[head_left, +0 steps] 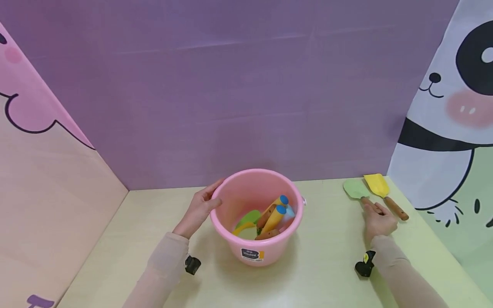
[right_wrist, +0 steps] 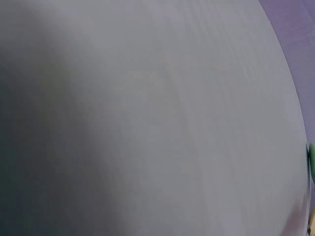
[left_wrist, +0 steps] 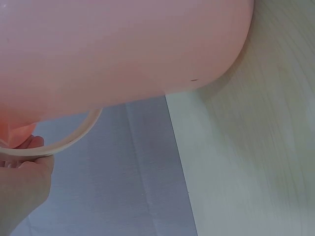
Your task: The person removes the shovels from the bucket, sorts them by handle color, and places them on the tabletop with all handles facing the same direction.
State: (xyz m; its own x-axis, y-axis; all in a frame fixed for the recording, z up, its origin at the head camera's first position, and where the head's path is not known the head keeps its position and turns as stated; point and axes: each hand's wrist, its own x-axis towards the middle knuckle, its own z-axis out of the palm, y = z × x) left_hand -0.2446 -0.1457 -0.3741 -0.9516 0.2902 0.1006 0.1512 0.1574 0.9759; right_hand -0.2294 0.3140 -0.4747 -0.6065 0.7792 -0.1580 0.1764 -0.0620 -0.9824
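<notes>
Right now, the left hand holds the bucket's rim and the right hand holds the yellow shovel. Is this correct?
The colour is wrong: in the head view, the right hand holds the green shovel. The left hand does hold the bucket's rim.

No text legible; dark label (head_left: 250, 255) on pink bucket (head_left: 246, 188) bears pale lettering (head_left: 249, 253), too small to read

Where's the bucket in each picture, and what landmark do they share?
Head: the bucket is at the lower middle.
Left wrist: it fills the upper left, running out of frame.
Right wrist: not visible.
Shared landmark: the table, along the bottom in head, at right in left wrist, across most of right wrist.
</notes>
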